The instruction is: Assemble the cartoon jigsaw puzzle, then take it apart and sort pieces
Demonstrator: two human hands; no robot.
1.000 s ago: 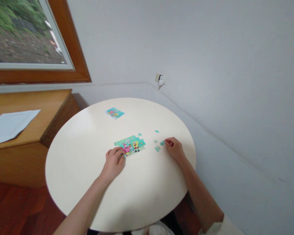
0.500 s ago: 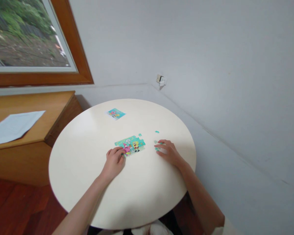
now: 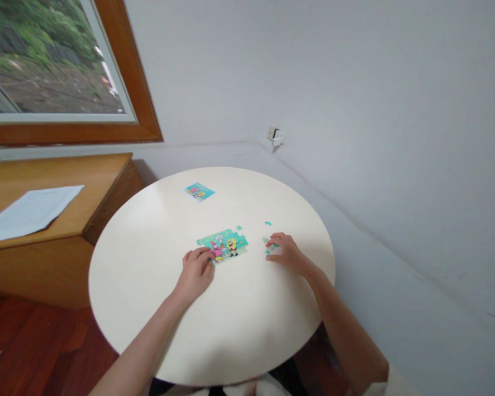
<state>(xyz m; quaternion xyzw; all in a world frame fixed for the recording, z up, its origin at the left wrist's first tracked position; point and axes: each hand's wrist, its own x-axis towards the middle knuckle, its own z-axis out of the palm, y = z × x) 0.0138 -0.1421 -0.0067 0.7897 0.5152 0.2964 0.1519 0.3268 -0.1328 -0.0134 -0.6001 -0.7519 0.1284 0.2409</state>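
A partly assembled jigsaw puzzle [image 3: 226, 245] with cartoon figures lies flat on the round white table [image 3: 239, 330]. My left hand [image 3: 196, 272] rests at its lower left corner, fingers bent and pressed on that edge; the fingertips cover part of the corner. To the right, my right hand [image 3: 286, 254] hovers low over several loose green puzzle pieces [image 3: 269, 251], its thumb and fingers apart. Those pieces are partly hidden beneath the fingers. Another loose piece [image 3: 268, 223] lies farther back, and one more piece [image 3: 239, 227] sits at the puzzle's upper edge.
Toward the back of the table lies a small picture card [image 3: 199, 192] with similar cartoon figures. A wooden cabinet [image 3: 66, 165] with a white sheet [image 3: 33, 212] on it stands at left. Walls close in behind and at right, with a plug in a socket [image 3: 276, 135].
My right hand has drawn its fingers and thumb a little closer together over the loose pieces. My left hand stays on the puzzle corner. The whole view has shifted slightly.
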